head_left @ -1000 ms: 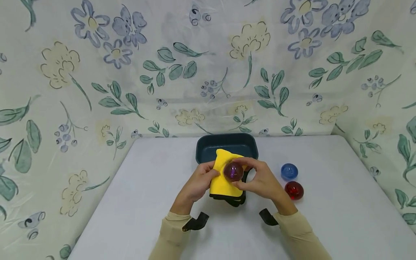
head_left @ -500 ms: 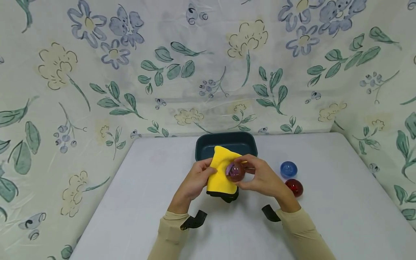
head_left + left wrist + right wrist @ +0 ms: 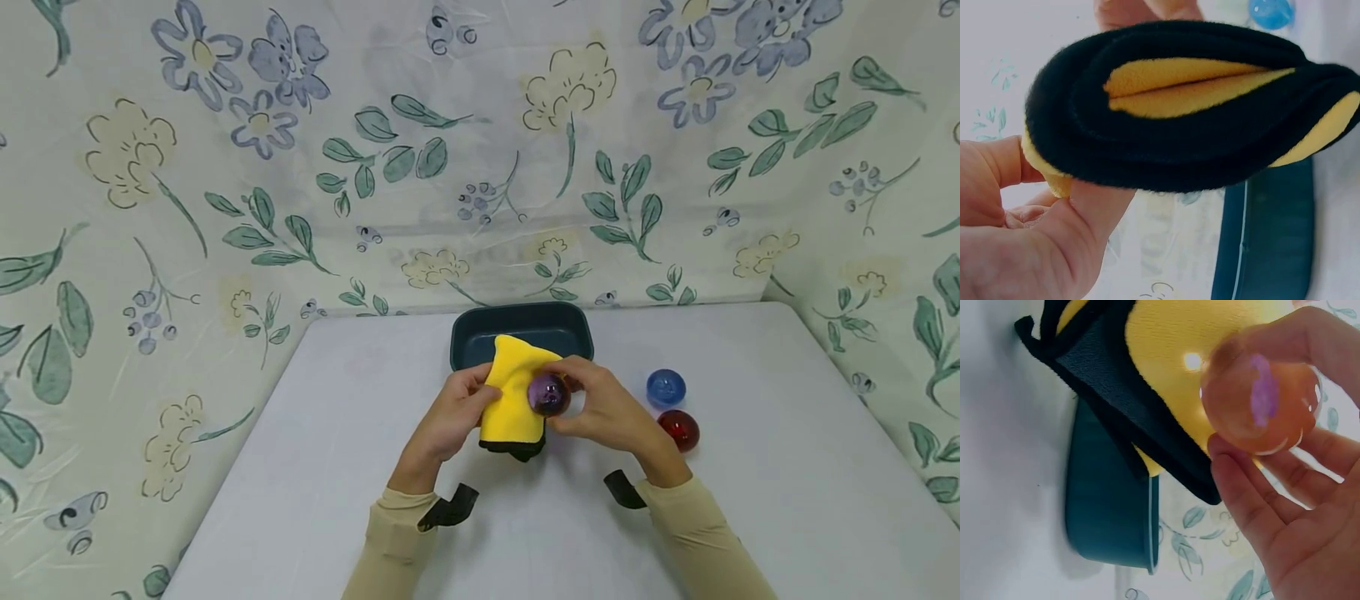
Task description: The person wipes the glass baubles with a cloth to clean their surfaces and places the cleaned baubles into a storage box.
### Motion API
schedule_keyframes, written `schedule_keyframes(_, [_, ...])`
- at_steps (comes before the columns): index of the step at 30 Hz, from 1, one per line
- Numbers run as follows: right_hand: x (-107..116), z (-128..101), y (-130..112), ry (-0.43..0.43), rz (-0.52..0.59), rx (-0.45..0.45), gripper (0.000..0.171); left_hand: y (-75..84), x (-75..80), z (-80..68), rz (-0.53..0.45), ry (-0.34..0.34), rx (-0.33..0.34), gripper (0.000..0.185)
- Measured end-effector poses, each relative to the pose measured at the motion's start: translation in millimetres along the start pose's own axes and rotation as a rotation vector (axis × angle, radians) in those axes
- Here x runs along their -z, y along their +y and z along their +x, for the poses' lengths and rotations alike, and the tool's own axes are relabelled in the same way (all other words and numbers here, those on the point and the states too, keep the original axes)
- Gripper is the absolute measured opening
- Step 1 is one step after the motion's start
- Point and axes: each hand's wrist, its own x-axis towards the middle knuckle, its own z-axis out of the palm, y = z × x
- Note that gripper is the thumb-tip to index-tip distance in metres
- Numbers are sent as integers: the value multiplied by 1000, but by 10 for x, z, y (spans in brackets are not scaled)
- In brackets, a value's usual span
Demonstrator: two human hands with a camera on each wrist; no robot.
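A folded yellow cloth (image 3: 512, 421) with black edging is held up by my left hand (image 3: 450, 417), thumb in front and fingers behind it. My right hand (image 3: 611, 408) pinches a see-through purple ball (image 3: 548, 394) between thumb and fingers, against or just before the cloth's right side. In the right wrist view the ball (image 3: 1260, 403) looks clear orange with a purple streak, and the yellow face of the cloth (image 3: 1179, 350) lies behind it. The left wrist view shows the black-edged folds of the cloth (image 3: 1166, 150) end-on, partly covering the left hand (image 3: 1041, 231).
Behind the cloth, at the table's far edge, stands a dark teal basin (image 3: 480, 337), partly covered by cloth and hands. To the right of my right hand lie a clear blue ball (image 3: 666, 389) and, nearer, a clear red ball (image 3: 678, 431). A flower-patterned curtain (image 3: 480, 167) surrounds the white table (image 3: 337, 400).
The purple ball has shifted slightly right across the cloth and turned in my right fingers. The cloth has moved a little left with my left hand. Blue and red balls stay put.
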Motion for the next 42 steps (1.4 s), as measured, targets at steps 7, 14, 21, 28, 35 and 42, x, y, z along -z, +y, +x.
schedule_keyframes(7, [-48, 13, 23, 4, 7, -82, 62, -7, -11, 5, 11, 1, 32, 47])
schedule_keyframes(14, [-30, 25, 15, 53, 22, -112, 65, -49, -66, 39, -3, -30, 41, 46])
schedule_keyframes(21, [-28, 35, -8, 81, 93, -105, 63, -75, -104, 46, -25, -62, 36, 46])
schedule_keyframes(28, [-49, 33, -30, 89, 150, -70, 67, -94, -96, 67, -70, -86, 31, 47])
schedule_keyframes(35, [-60, 14, -30, 84, 179, -3, 61, -103, -65, 76, -89, -93, 13, 47])
schedule_keyframes(42, [-13, 8, -24, 57, 101, 63, 60, -68, -24, 52, -63, -77, 2, 46])
